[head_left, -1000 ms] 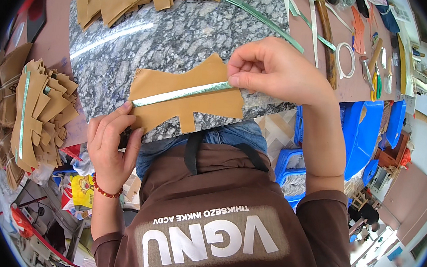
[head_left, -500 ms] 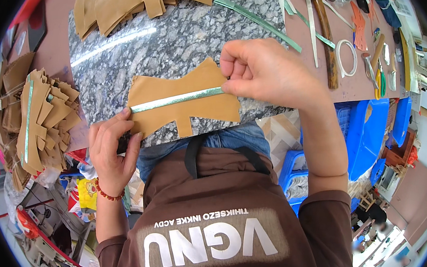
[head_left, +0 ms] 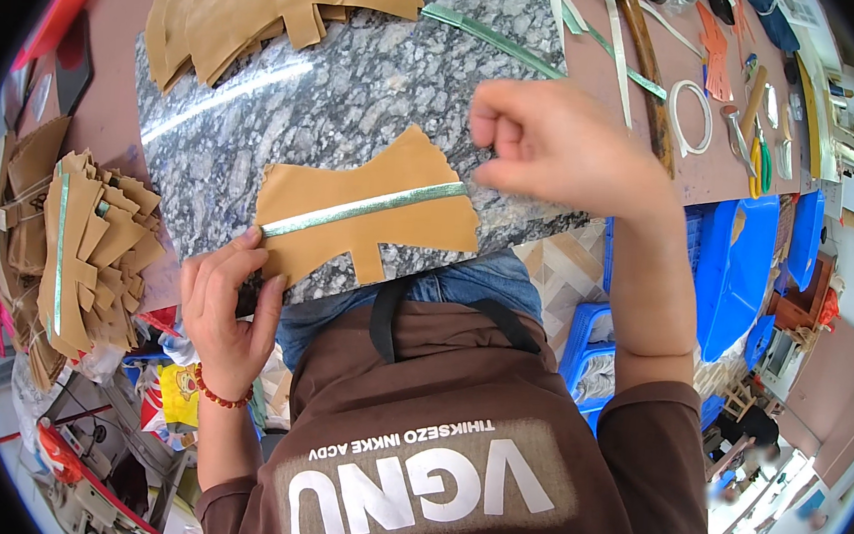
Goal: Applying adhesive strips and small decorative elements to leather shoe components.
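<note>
A tan leather-like cut piece (head_left: pixel 372 202) lies on a speckled grey stone slab (head_left: pixel 203 179) in front of me. Across it runs a shiny green strip (head_left: pixel 361 208), end to end. My left hand (head_left: pixel 228 307) rests its fingertips at the strip's left end, thumb apart from them at the piece's lower left corner. My right hand (head_left: pixel 556 152) hovers just off the right end, fingers curled and nothing visible in them. It is a little blurred.
Tan pieces are stacked (head_left: pixel 277 4) at the slab's far edge. Another pile (head_left: pixel 97 251) is at left, one bearing a green strip. Loose green strips (head_left: pixel 490 41), a wooden-handled tool (head_left: pixel 648 74) and a white coil (head_left: pixel 691 117) lie right. Blue crates (head_left: pixel 732 281) stand below.
My right hand has let go of the strip's right end and moved slightly right, away from the tan piece. My left hand stays at the left end.
</note>
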A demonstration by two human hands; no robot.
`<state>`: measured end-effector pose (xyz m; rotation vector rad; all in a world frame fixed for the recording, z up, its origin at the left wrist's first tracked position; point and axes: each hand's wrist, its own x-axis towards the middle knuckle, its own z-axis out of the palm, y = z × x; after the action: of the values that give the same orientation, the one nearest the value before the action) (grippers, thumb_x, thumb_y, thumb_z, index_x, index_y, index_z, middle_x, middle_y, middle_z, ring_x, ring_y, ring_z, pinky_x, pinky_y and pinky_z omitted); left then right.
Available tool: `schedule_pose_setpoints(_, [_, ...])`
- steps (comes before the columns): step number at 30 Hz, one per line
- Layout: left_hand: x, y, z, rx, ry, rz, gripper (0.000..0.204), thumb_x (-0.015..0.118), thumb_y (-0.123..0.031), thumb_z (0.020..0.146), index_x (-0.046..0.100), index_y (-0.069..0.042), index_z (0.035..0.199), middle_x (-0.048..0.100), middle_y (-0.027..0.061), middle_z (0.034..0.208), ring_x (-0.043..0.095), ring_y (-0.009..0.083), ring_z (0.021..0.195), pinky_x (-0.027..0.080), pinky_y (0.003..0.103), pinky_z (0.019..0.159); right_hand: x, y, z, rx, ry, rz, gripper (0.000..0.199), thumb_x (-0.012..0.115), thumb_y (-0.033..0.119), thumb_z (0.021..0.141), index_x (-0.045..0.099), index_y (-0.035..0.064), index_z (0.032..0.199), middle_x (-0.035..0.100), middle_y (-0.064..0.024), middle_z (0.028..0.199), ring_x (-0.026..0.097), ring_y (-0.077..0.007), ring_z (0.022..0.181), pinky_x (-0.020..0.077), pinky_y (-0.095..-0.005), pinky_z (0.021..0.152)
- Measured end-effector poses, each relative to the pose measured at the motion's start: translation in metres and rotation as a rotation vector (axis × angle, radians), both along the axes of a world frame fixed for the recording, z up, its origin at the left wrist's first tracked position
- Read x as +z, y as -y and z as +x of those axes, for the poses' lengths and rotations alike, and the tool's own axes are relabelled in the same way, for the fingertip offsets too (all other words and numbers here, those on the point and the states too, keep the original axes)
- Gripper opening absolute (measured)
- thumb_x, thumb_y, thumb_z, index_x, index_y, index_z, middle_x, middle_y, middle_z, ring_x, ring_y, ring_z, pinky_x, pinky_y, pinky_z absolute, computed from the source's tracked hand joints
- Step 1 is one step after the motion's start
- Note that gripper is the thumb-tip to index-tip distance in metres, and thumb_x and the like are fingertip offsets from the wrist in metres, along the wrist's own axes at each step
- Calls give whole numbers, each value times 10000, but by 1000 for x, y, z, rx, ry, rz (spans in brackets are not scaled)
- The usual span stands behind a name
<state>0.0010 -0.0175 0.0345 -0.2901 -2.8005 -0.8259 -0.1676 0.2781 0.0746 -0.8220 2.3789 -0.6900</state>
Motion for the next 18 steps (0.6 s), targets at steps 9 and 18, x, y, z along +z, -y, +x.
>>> schedule_pose_setpoints(9, [14,-16,-17,5,-10,188,328,746,33,752,655,-38,1058,666,119,1042,618,289,949,473,362,822,-12,-20,15,-361,342,-392,137,718,76,865,584,49,876,503,85,725,452,11,655,364,-159,566])
schedule_pose_setpoints(18, [19,-67,-63,-58,82,-21,485,778,-45,716,655,-30,1186,622,82,1046,567,284,964,438,392,832,-18,-2,25,-454,144,-327,135,732,81,858,606,32,865,536,69,701,453,9,619,359,-168,542])
